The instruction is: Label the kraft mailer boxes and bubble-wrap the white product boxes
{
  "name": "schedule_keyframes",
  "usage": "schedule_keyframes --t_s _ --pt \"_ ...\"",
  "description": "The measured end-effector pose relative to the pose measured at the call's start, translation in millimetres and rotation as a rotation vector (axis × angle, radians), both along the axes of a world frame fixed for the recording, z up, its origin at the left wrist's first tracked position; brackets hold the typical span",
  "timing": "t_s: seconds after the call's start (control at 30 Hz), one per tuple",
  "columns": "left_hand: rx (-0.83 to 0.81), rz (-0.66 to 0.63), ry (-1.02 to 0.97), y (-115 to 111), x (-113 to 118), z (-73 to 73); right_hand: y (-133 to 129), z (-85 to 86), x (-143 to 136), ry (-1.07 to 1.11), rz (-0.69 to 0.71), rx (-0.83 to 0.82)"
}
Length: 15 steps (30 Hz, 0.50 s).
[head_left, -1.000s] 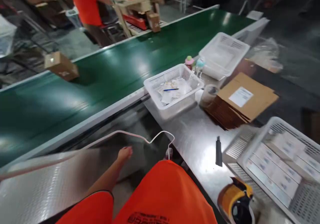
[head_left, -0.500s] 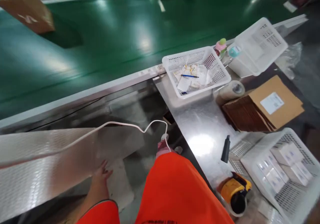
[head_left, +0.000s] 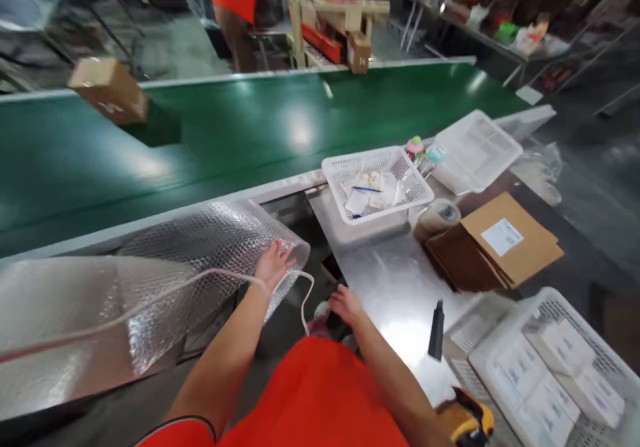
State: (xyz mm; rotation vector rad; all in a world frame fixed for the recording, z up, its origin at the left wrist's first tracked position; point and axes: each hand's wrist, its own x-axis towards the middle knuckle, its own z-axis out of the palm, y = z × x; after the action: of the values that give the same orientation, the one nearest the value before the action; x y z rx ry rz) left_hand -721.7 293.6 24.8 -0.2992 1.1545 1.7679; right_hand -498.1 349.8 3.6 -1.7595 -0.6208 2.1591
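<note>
My left hand (head_left: 274,265) grips the end of a big roll of bubble wrap (head_left: 200,254) that lies left of the steel table. Across that roll and past my left hand runs a thin white cable (head_left: 165,290). Lower down, my right hand (head_left: 345,304) hovers with fingers apart near the steel table's (head_left: 395,280) front left edge, holding nothing. A black utility knife (head_left: 437,330) lies on the table to the right of that hand.
A green conveyor belt (head_left: 240,134) carries a cardboard box (head_left: 107,89). On the table: a white basket of papers (head_left: 376,182), a tape roll (head_left: 437,216), flat cartons (head_left: 495,247), a basket of white boxes (head_left: 550,367), an upturned tray (head_left: 477,148). A yellow tape dispenser (head_left: 467,424) sits near me. A person in orange stands beyond the belt.
The bubble wrap roll has come up into view with my left hand now on its end. My right hand has appeared by the table edge. The camera has tilted upward.
</note>
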Motion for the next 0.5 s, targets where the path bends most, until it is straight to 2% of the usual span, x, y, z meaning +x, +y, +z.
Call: schedule_keyframes --t_s 0.07,0.13,0.23,0.3,0.37,0.43,0.5 --pt "-0.009 -0.024 0.056 8 -6 29.5 -5 3.5 -26 0.064 0.072 -0.042" --pt "0.069 -0.033 0.055 3 0 55.2 -4 13.2 -43 0.200 0.095 -0.127" --pt "0.253 -0.042 -0.004 -30 25 77.5 7 37.4 -67 0.502 0.051 -0.279" --pt "0.280 -0.057 -0.064 -66 45 79.7 15 59.7 -80 0.625 0.021 -0.258" --pt "0.212 -0.104 -0.107 -103 59 74.8 22 83.4 -81 0.624 -0.025 -0.113" --pt "0.084 -0.144 -0.079 -131 68 66.4 28 103.5 -65 0.570 -0.105 0.125" --pt "-0.115 -0.215 0.026 -142 73 57.0 29 115.8 -32 0.476 -0.149 0.472"
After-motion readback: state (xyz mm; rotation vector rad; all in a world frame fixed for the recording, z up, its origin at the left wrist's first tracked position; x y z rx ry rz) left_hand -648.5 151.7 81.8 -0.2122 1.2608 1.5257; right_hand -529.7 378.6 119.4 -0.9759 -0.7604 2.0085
